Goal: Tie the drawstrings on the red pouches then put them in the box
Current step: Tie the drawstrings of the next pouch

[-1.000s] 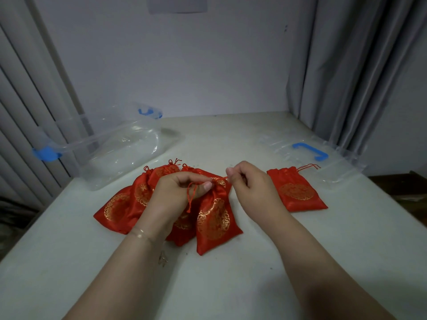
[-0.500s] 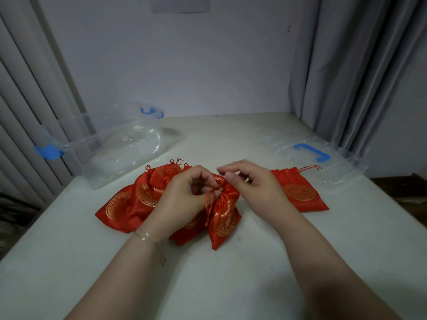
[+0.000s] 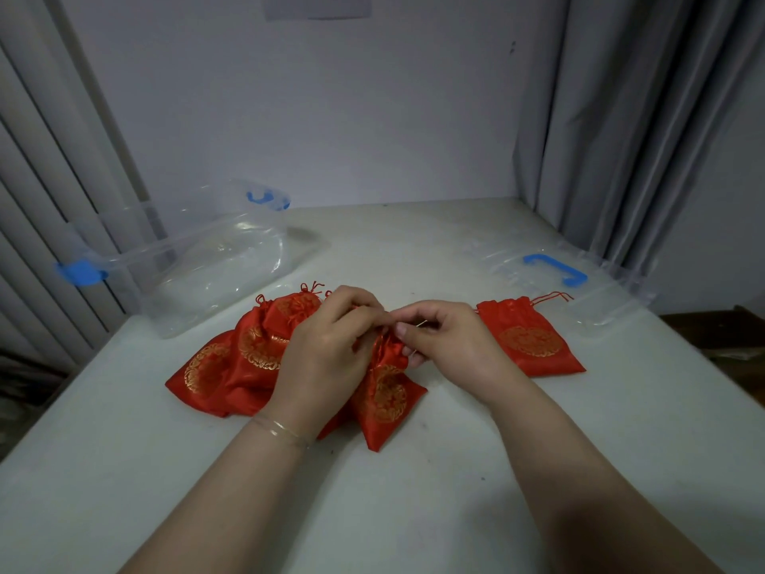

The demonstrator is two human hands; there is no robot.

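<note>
Drawstring tying in progress on one pouch; box not yet loaded.

The white table [image 3: 455,470] is occupied at far left by the clear box [image 3: 198,258], in which no pouch is seen, and at far right by its lid [image 3: 579,292]. A heap of red pouches [image 3: 232,358] is left before the box; one separate pouch [image 3: 530,337] is laid beside the lid. The front pouch [image 3: 385,395], mouth gathered, is worked at centre: its drawstring [image 3: 383,339] is pinched by the left hand [image 3: 327,350] and right hand [image 3: 447,345], fingers curled. Knot completion cannot be told.
</note>
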